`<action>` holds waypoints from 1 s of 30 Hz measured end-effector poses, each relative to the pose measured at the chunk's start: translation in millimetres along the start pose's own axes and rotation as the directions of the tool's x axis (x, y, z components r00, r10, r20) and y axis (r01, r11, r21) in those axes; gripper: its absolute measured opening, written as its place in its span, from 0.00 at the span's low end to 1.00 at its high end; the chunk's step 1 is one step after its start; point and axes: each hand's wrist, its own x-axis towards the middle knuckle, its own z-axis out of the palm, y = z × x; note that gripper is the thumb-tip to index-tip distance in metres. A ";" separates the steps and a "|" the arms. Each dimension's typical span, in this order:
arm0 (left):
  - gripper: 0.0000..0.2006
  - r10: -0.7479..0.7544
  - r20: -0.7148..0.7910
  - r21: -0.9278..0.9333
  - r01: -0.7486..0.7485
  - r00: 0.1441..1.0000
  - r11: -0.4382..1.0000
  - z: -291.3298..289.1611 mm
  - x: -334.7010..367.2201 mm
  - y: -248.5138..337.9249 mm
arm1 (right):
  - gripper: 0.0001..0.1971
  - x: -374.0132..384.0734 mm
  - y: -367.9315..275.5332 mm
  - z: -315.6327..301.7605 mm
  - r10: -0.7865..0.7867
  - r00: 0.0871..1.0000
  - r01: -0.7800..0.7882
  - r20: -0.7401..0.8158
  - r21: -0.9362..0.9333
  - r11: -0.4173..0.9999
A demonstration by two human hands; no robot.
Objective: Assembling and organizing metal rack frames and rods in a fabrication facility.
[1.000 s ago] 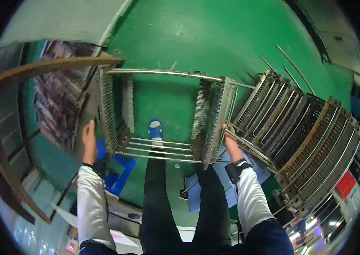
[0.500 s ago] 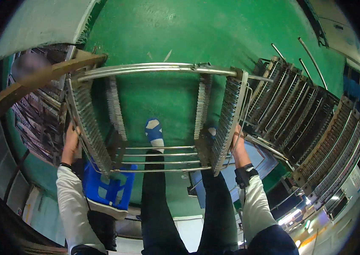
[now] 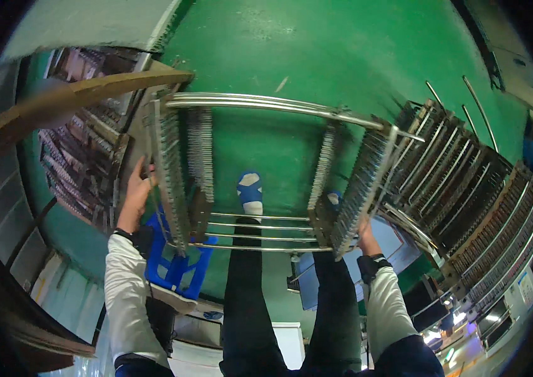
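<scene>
A metal rack (image 3: pixel 260 248) with toothed side panels and shiny crossbars is held out in front of me, over my legs. My left hand (image 3: pixel 135 193) is at the outer side of its left panel, one finger stretched up and the others partly hidden by the frame. Against the right panel, my right hand (image 3: pixel 365 234) is closed round the outer frame, its fingertips mostly hidden behind the metal. The rack tilts a little, its right end lower in the picture.
Many similar racks (image 3: pixel 449 169) stand in a row at right. More toothed racks (image 3: pixel 81 160) are stacked at left behind a curved brown beam (image 3: pixel 84 94). A blue plastic stool (image 3: pixel 175 270) is below my left hand. The floor (image 3: pixel 342 50) is green.
The rack and both hands have shifted right in the view, and the rack's right end now sits lower. One finger of my left hand has straightened along the rack's side.
</scene>
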 end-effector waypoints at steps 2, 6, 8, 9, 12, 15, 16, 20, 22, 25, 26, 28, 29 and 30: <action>0.39 0.113 0.060 -0.007 -0.113 0.992 0.994 25.9 -7.6 16.7 | 0.26 3.2 7.6 -18.8 0.072 0.962 -0.190 0.263 0.455 0.870; 0.38 0.146 -0.044 -0.021 -0.147 0.988 0.989 17.5 -28.0 30.4 | 0.22 -1.6 -15.3 10.8 0.131 0.959 -0.267 0.252 0.640 0.721; 0.38 0.175 -0.072 0.075 -0.169 0.982 0.983 6.2 -33.0 24.4 | 0.20 -4.4 -24.7 21.0 0.145 0.943 -0.318 0.300 0.678 0.662; 0.38 0.173 -0.082 0.072 -0.168 0.981 0.983 1.3 -37.2 22.9 | 0.22 -4.3 -29.3 29.1 0.126 0.957 -0.274 0.260 0.674 0.686; 0.39 0.257 0.000 0.014 -0.257 0.966 0.966 25.4 -29.8 31.0 | 0.27 27.8 51.1 -40.3 0.157 0.988 -0.125 0.002 0.620 0.775; 0.41 0.226 -0.060 0.047 -0.223 0.972 0.974 14.6 -77.6 52.3 | 0.27 9.9 22.5 -18.2 0.112 0.994 -0.082 -0.015 0.592 0.802; 0.42 0.141 -0.056 0.003 -0.141 0.988 0.990 14.4 -92.0 56.5 | 0.25 -2.2 2.7 -10.4 0.134 0.990 -0.076 -0.050 0.614 0.785; 0.45 0.101 -0.131 0.046 -0.096 0.986 0.994 -16.3 -123.4 56.7 | 0.19 -45.4 -88.5 18.5 0.116 0.990 -0.043 -0.077 0.621 0.782; 0.44 0.146 -0.119 -0.066 -0.154 0.982 0.986 -49.8 -127.0 32.3 | 0.15 -55.2 -105.3 29.4 0.085 0.994 -0.022 -0.072 0.620 0.785; 0.43 0.057 -0.095 -0.065 -0.064 0.994 0.996 -51.4 -149.1 54.2 | 0.09 -53.7 -88.2 35.3 0.098 0.988 -0.020 -0.122 0.524 0.851; 0.43 0.071 -0.089 -0.058 -0.076 0.993 0.995 -57.8 -155.2 55.7 | 0.09 -50.5 -80.3 41.3 0.096 0.987 -0.013 -0.128 0.536 0.844; 0.40 0.064 -0.113 -0.013 -0.066 0.992 0.998 -75.2 -167.8 53.1 | 0.07 -56.4 -66.6 52.7 0.130 0.982 -0.048 -0.134 0.492 0.869; 0.40 0.052 -0.136 0.000 -0.052 0.989 0.999 -83.2 -176.9 56.3 | 0.09 -63.2 -65.5 58.1 0.085 0.993 -0.035 -0.084 0.477 0.878; 0.40 0.058 -0.137 0.005 -0.057 0.989 0.998 -95.3 -181.8 51.4 | 0.09 -68.1 -67.2 64.0 0.083 0.993 -0.033 -0.082 0.483 0.875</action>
